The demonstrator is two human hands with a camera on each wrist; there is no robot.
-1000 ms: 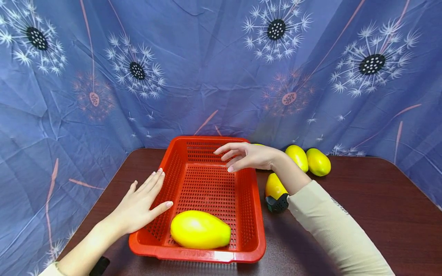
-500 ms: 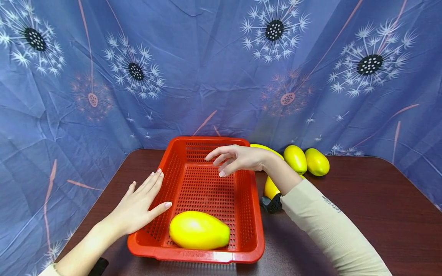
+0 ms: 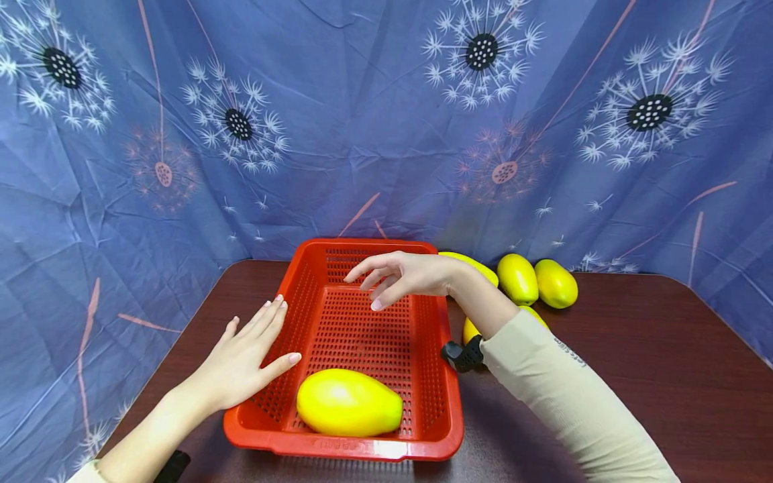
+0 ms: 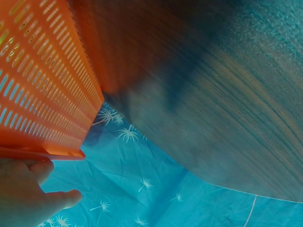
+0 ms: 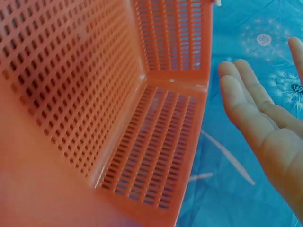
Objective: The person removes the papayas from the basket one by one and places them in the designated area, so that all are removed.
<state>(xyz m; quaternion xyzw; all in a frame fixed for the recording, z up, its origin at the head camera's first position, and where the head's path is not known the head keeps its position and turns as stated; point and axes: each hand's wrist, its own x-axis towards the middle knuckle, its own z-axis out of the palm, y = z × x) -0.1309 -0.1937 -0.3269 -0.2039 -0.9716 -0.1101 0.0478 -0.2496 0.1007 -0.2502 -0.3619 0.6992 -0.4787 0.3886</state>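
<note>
A red perforated plastic basket point(image 3: 344, 445) stands on the dark table, with a yellow papaya point(image 3: 349, 402) lying inside at its near end. My left hand point(image 3: 241, 365) rests on the basket's left rim, fingers straight and thumb spread; in the left wrist view some of its fingers point(image 4: 40, 201) show beside the basket wall point(image 4: 57, 90). Over the far right part of the basket hovers my right hand point(image 3: 407, 275), its fingers loosely bent and holding nothing. The right wrist view has these fingers point(image 5: 258, 127) apart from the basket wall point(image 5: 156, 127).
Right of the basket lie two mango-like yellow fruits point(image 3: 537, 282), a long yellow fruit point(image 3: 474, 263) partly behind my right wrist, and another yellow fruit point(image 3: 471, 331) mostly hidden by the sleeve. A blue patterned cloth point(image 3: 362, 121) hangs behind the table point(image 3: 628, 335).
My right hand has moved left, further over the basket, uncovering more of the yellow fruits on the right. The left hand and the papaya stay in place.
</note>
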